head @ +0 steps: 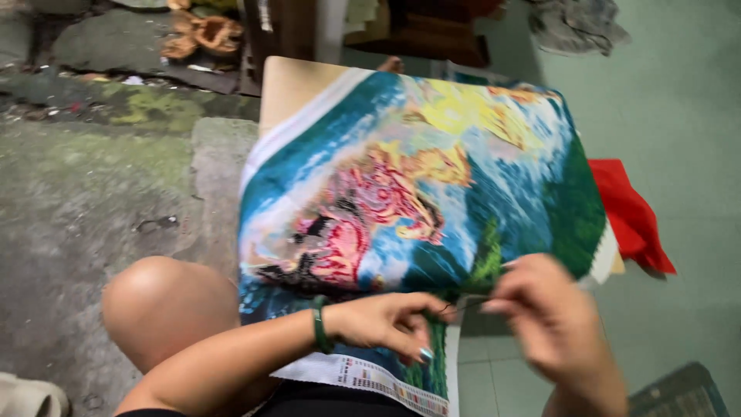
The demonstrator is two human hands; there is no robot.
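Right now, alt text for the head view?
Two hands, left and right, work dark thread at the lower edge of a colourful embroidered cloth spread over a board. A red cloth lies to the right; a bare knee shows lower left.

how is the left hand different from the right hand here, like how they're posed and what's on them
The left hand rests flat on the embroidered cloth, fingers spread down toward its lower edge; the right hand is raised with fingertips pinched together, blurred. The left hand's wrist wears a green bangle; no band shows on the right hand's wrist. The left hand reaches in across the lap, the right hand from the lower right. Both meet at a dark thread by the cloth's green part.
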